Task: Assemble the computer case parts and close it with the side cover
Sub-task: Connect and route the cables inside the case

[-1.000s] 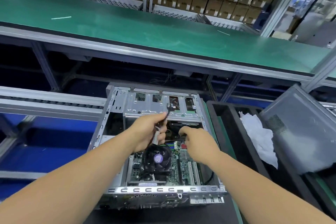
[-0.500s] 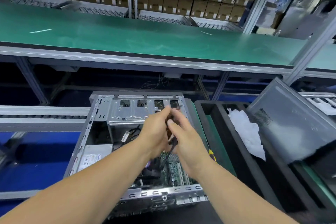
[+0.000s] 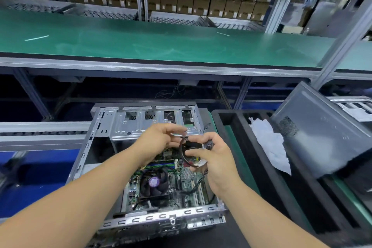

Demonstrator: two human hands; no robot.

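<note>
Both hands, left hand [image 3: 159,139] and right hand [image 3: 213,159], pinch a black cable [image 3: 182,147] over the open computer case [image 3: 96,143]. Green workbench [image 3: 161,46] behind, boxes [image 3: 181,0] on shelves.

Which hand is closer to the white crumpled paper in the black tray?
Right. The right hand holds the cable over the case's right side, nearer the white paper; the left hand is farther left.
</note>
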